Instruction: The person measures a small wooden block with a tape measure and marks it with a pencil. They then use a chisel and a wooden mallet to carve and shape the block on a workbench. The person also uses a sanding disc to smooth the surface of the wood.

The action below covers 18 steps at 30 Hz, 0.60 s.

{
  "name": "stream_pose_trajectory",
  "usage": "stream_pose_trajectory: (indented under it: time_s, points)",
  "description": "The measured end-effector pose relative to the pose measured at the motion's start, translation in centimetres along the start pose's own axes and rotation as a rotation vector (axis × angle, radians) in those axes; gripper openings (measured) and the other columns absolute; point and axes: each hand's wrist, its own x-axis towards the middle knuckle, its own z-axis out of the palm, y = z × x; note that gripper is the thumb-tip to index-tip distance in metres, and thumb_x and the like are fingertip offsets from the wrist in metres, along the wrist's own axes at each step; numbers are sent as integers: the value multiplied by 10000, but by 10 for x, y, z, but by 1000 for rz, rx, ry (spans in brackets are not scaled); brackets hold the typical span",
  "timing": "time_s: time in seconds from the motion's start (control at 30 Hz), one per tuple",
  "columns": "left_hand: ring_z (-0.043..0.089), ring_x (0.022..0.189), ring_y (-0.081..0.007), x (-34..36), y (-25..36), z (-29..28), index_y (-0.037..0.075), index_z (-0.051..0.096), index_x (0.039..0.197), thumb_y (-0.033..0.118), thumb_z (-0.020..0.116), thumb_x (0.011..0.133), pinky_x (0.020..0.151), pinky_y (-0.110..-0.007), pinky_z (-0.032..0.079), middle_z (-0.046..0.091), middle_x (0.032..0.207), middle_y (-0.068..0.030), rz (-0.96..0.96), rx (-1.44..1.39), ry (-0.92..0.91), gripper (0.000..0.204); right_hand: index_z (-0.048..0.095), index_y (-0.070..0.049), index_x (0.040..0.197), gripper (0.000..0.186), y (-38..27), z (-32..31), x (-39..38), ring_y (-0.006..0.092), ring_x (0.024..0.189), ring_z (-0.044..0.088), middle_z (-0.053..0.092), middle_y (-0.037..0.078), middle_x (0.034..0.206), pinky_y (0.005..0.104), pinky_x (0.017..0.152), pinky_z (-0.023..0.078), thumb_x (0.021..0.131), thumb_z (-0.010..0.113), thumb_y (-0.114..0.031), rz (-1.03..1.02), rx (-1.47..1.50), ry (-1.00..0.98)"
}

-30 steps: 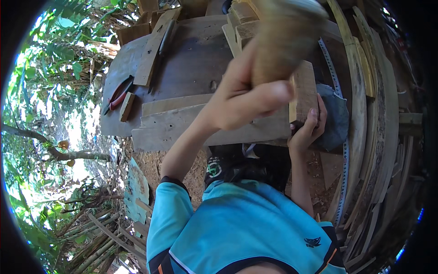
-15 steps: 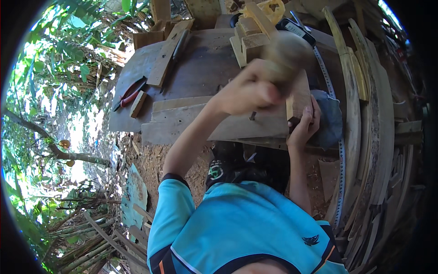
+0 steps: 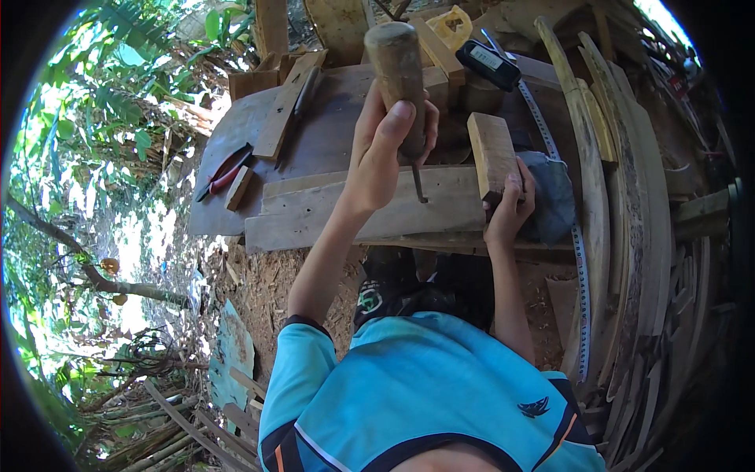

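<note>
My left hand (image 3: 385,153) is raised above the bench and wrapped round a thick round wooden club (image 3: 395,67), its broad end pointing up and away. Below that hand a thin dark bent metal piece (image 3: 419,186) meets the pale plank (image 3: 330,208); I cannot tell whether it belongs to the club or stands in the plank. At the plank's right part, my right hand (image 3: 511,206) grips a squared wooden block (image 3: 493,149) by its near end. The block's near end looks dark, and my fingers partly hide it.
Red-handled pliers (image 3: 226,169) and a small wood offcut (image 3: 239,187) lie at the bench's left. A black tape measure (image 3: 489,64) sits at the back, its blade (image 3: 539,118) running along the right. Grey cloth (image 3: 553,193) is beside my right hand. Long boards (image 3: 605,228) stand right.
My left hand and the club have swung left, away from the block, and are now raised with the broad end up. My right hand still holds the block, which has shifted slightly left.
</note>
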Motion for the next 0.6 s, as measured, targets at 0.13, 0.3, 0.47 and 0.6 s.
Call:
stream_pose_trajectory:
  time_s: [0.13,0.3,0.47,0.6]
  points:
    - [485,646,-98,-10,-4,4,59,386,948,196,503,876,523,-225,415,488,824,-59,88,-7,114,194,513,-58,1117,322,2,0,0,73,614,493,553,49,933,174,377,362,825,458,-183,2,24,-7]
    - [496,629,-140,-20,-19,-15,69,318,1021,187,542,859,473,-258,412,462,779,-75,321,290,162,300,468,-21,1147,360,-3,0,-1,92,625,512,544,78,915,197,389,385,837,482,-204,22,38,-30]
    - [479,484,-105,-19,-14,-9,46,381,918,116,576,825,375,-220,347,455,693,-40,265,-230,183,228,472,-29,1149,356,1,-1,1,94,630,510,546,77,924,198,383,376,830,476,-189,3,39,-21]
    - [377,369,-105,-17,-8,-14,148,306,906,230,551,859,295,-221,259,411,676,-41,248,-116,68,262,490,-40,1133,336,2,-1,1,89,641,506,548,65,927,190,388,371,827,464,-176,7,29,-18]
